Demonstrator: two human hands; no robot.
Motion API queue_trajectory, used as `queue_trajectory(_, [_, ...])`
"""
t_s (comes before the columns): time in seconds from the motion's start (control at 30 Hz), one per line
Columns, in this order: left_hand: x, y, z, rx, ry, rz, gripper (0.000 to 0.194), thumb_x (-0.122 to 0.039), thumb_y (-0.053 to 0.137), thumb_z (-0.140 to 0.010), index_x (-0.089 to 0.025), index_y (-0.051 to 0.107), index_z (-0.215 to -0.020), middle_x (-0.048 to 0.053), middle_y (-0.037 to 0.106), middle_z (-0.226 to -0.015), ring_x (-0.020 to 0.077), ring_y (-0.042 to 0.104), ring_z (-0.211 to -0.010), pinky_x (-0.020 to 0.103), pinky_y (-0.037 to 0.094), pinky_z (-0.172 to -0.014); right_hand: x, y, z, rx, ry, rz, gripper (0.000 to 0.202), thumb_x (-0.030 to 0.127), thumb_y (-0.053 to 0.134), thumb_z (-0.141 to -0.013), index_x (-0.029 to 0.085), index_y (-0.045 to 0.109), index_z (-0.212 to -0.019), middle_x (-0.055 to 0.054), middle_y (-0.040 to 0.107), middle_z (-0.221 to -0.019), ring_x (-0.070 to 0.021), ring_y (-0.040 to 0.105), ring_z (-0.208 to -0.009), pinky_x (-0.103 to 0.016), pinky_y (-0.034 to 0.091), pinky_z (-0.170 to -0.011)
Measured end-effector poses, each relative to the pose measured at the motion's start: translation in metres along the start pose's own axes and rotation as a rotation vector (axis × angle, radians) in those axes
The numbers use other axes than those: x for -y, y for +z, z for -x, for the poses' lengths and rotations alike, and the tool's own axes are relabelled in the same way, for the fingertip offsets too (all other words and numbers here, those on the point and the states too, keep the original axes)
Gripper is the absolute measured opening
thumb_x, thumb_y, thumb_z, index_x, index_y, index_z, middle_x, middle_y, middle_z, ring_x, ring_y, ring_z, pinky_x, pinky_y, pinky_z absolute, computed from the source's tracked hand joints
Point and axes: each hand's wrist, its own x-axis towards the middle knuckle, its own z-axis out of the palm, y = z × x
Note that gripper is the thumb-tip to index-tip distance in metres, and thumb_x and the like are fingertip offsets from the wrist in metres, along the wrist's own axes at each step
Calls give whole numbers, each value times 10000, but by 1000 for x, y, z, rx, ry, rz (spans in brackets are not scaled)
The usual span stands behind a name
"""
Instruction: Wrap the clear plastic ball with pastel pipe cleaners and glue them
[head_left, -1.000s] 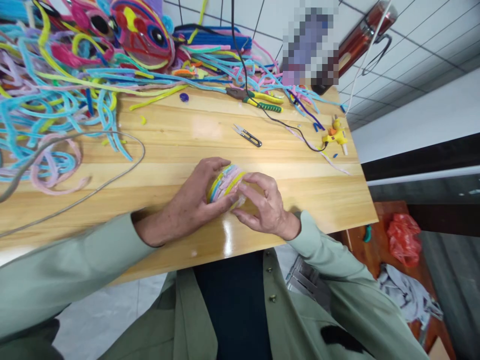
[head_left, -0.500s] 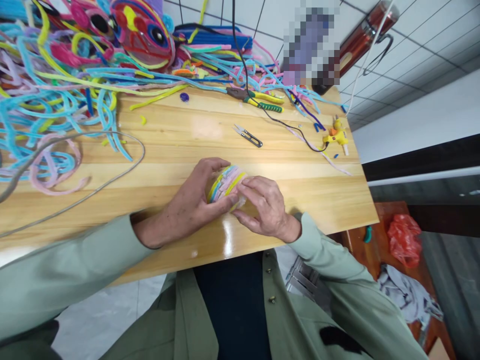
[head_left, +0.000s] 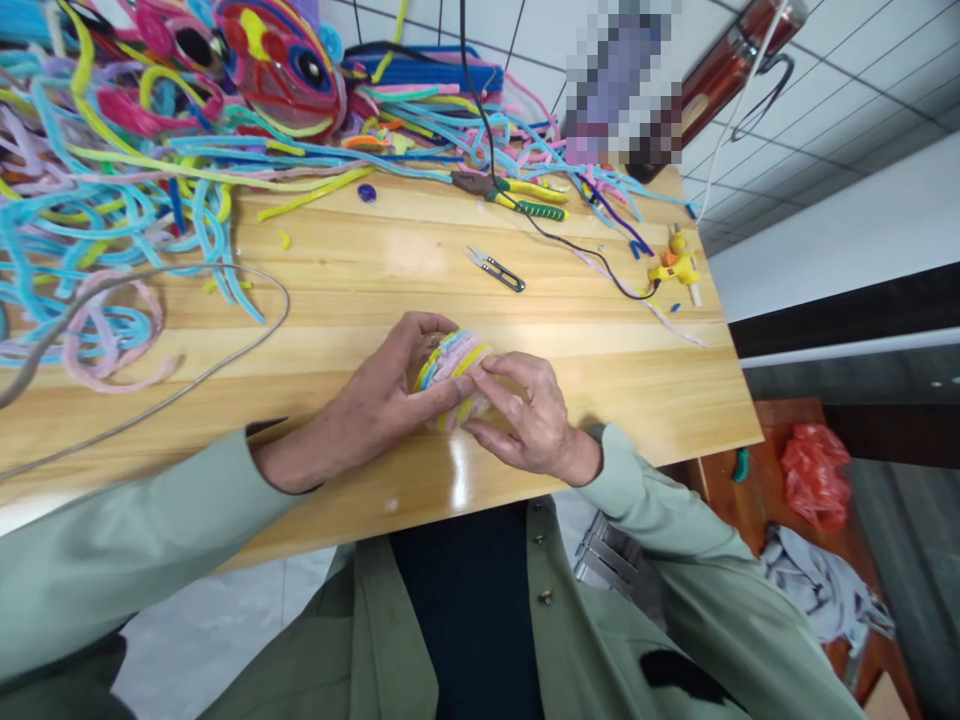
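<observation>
Between my hands is a small rounded piece wrapped in pipe cleaners (head_left: 454,360), striped pink, yellow and light blue, with a clear plastic-looking edge. My left hand (head_left: 386,385) is closed around its left side, the thumb lying across the front. The fingertips of my right hand (head_left: 529,410) press on its right side, close to the left thumb. Parts of the piece are hidden by the fingers. Beyond it on the wooden table (head_left: 360,300) lie thread snips (head_left: 496,268) and pliers (head_left: 510,196) with green and yellow handles.
A heap of loose pipe cleaners (head_left: 112,230) covers the back left, with a colourful mask-like piece (head_left: 281,70) on it. A yellow glue gun (head_left: 676,265) with a black cord stands at the right edge. A grey cable (head_left: 225,355) loops on the left. A red thermos (head_left: 720,75) is behind.
My left thumb has shifted slightly up over the striped piece, and the piece has turned a little. The right hand stays at its right side.
</observation>
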Motion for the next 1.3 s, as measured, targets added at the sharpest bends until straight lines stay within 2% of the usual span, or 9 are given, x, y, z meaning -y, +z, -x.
queue_trajectory(0.17, [-2,2,-2,-15,-9,37,502,-495,813,-942,-265,561,-1310,57,704,-1279,288,703,-1216,446,597,-1035,1,1,4,6,20,8,996,457,843,-999,381,295,-1828,-105,776,-1393,-346,786,-1209,-531,709,-1037])
queue_trajectory(0.33, [-8,3,-3,-32,-76,22,612,-564,841,-912,-241,575,-1358,90,702,-1321,310,700,-1244,502,573,-1108,3,1,7,-1,65,-58,1040,413,875,-983,377,270,-1828,-106,759,-1446,-347,778,-1254,-533,692,-1068])
queue_trajectory(0.43, [-6,1,-4,-12,-76,8,661,-595,855,-900,-244,595,-1397,104,688,-1394,329,678,-1304,520,547,-1158,0,2,9,14,110,-181,1023,429,923,-941,408,357,-1793,-90,762,-1470,-362,769,-1304,-551,674,-1125])
queue_trajectory(0.57, [-3,-5,-7,33,-95,19,618,-621,844,-929,-271,610,-1382,68,717,-1288,301,697,-1178,448,591,-995,-7,2,11,82,224,-275,912,567,978,-846,425,568,-1648,-83,775,-1483,-410,762,-1334,-615,647,-1183])
queue_trajectory(0.7, [-5,-9,-12,-5,-125,39,622,-665,865,-882,-256,652,-1298,48,727,-1220,295,687,-1139,430,582,-973,-8,1,2,120,321,-232,728,598,934,-871,395,681,-1523,-84,789,-1453,-407,746,-1349,-644,617,-1217])
queue_trajectory(0.97, [-8,-6,-18,-160,-198,266,616,-553,883,-822,-201,695,-1291,76,765,-1277,343,699,-1257,485,580,-1099,0,0,-31,124,321,-247,731,675,791,-949,335,632,-1576,-111,728,-1572,-382,671,-1473,-605,547,-1297])
queue_trajectory(1.13, [-15,-8,-19,-46,-246,579,372,-532,806,-924,-215,775,-1115,81,813,-1197,367,751,-1232,483,635,-995,-7,6,-43,15,355,-432,631,658,709,-1035,284,634,-1539,-125,714,-1576,-332,664,-1496,-566,568,-1266])
queue_trajectory(1.2, [-17,-10,-21,-2,-264,679,340,-546,756,-958,-225,785,-1065,79,831,-1180,372,767,-1232,487,660,-957,-11,9,-49,-13,420,-523,588,660,696,-1045,308,640,-1513,-93,716,-1576,-313,661,-1510,-558,569,-1264])
queue_trajectory(1.3, [-17,-13,-24,-21,-280,779,347,-556,697,-984,-234,786,-1081,64,849,-1171,354,793,-1193,451,687,-871,-17,12,-59,-55,506,-593,596,691,732,-1005,304,660,-1453,-83,736,-1555,-311,672,-1499,-566,573,-1253])
